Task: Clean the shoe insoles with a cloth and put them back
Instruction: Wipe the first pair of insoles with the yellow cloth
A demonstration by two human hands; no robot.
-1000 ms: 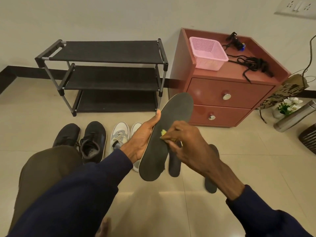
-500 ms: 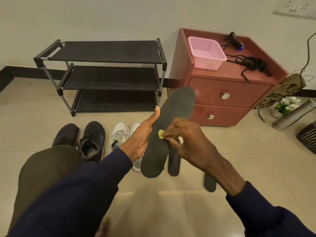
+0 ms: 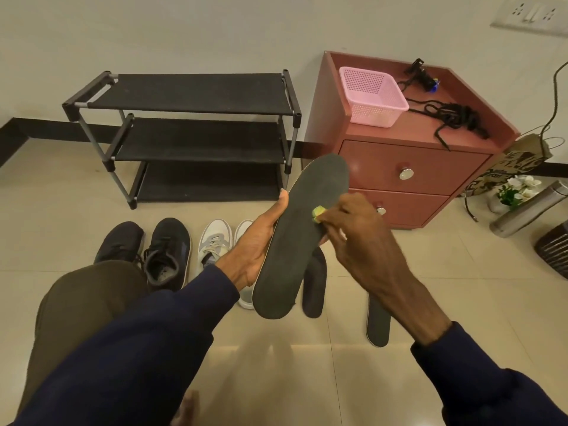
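Left hand [image 3: 255, 244] grips insole [image 3: 295, 241] — right hand [image 3: 359, 238] fingers pinch cloth [image 3: 317, 211] against it.

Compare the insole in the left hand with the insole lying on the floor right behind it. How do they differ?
The held insole is raised and tilted, gripped along its edge by the left hand; the floor insole lies flat on the tiles. The right hand presses a yellow-green cloth against the held insole; nothing touches the floor insole. Both are dark.
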